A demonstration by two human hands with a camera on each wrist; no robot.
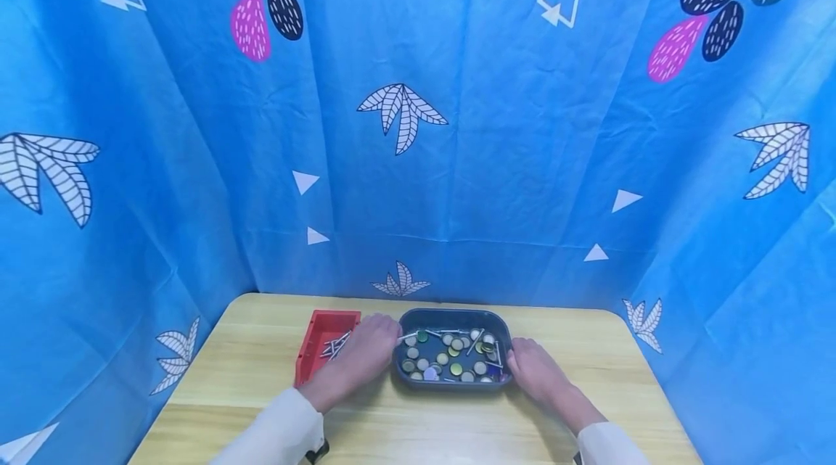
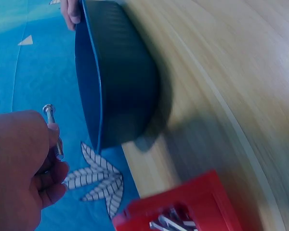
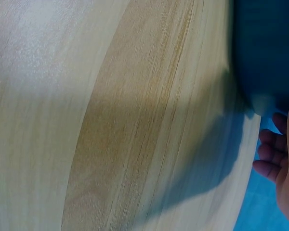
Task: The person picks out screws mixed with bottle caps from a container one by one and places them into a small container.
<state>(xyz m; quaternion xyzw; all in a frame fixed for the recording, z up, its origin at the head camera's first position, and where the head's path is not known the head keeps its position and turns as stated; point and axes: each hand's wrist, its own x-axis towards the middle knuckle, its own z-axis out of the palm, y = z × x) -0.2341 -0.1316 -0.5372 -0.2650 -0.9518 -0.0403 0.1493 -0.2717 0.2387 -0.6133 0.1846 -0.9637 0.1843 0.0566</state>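
My left hand (image 1: 374, 346) pinches a metal bolt (image 2: 50, 115) between thumb and fingers, at the left rim of a dark blue-grey tub (image 1: 451, 384). At the tub's right end, my right hand (image 1: 532, 367) grips the rim; in the left wrist view a finger and thumb show at that rim. Inside the tub lie several round bottle caps (image 1: 456, 369), gold, green and pale, mixed with metal bolts (image 1: 475, 342). A red bin (image 1: 313, 327) beside my left forearm holds more bolts (image 1: 334, 346). The forearm hides part of that bin.
Both containers stand on a light wooden table (image 1: 451, 425), near its back edge. A blue patterned curtain (image 1: 457, 196) hangs behind the table and along both sides.
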